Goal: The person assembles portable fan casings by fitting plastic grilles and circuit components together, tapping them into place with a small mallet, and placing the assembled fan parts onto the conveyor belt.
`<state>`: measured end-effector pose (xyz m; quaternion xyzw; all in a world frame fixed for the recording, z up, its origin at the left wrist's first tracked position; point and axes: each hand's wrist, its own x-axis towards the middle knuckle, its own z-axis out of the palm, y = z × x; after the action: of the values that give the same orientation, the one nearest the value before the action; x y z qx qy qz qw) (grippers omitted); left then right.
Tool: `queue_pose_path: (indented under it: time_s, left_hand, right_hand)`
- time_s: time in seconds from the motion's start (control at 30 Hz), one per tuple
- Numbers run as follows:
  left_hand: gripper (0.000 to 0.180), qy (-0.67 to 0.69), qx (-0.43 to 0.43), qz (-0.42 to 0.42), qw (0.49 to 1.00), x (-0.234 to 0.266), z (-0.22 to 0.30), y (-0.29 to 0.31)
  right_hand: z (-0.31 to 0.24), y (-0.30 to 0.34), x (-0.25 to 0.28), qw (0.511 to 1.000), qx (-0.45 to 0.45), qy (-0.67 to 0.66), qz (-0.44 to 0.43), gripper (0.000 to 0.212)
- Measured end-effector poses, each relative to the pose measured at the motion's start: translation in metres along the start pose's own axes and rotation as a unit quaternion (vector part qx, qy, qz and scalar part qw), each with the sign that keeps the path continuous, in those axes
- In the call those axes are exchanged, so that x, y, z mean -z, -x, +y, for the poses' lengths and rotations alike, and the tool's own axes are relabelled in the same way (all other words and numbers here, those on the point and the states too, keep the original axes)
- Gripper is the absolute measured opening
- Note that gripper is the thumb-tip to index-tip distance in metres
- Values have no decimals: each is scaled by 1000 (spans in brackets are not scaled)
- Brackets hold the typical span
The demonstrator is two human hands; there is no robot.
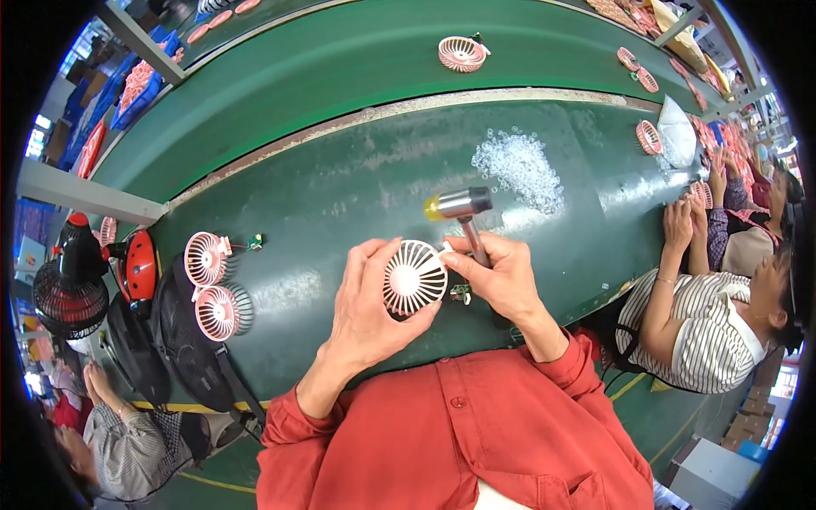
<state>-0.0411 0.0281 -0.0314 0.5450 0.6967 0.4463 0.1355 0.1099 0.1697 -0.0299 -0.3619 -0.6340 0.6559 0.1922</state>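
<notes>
A pale pink round fan housing (415, 278) with a slatted grille is held over the green table in front of me. My left hand (361, 302) is closed around its left side and lower edge. A two-faced mallet (459, 204), yellow at one end and dark at the other, has its handle in my right hand (503, 276). The fingertips of that hand also touch the small white neck on the housing's right side. Just below, a small green circuit board (460, 294) shows beside the housing.
Small clear rings (518, 166) lie heaped beyond the mallet. Two pink fan housings (206, 259) rest at left, near a black bag (183, 331) and a black fan (72, 289). A conveyor belt (340, 68) carries another housing (461, 53). Co-workers sit on both sides.
</notes>
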Motion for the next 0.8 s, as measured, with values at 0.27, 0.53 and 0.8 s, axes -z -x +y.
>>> queue_pose_path:
  time_s: [0.27,0.53,0.8]
  left_hand:
    - [72,150,178,-110,966,19,-22,-35]
    - [46,-350,-59,183,917,68,-63,-77]
    - [43,-535,259,113,796,133,-102,30]
  right_hand:
    - [-19,-4,-9,990,37,95,95,16]
    - [-11,-10,-4,970,163,117,139,25]
    - [-7,-2,-13,995,-71,-58,-33,14]
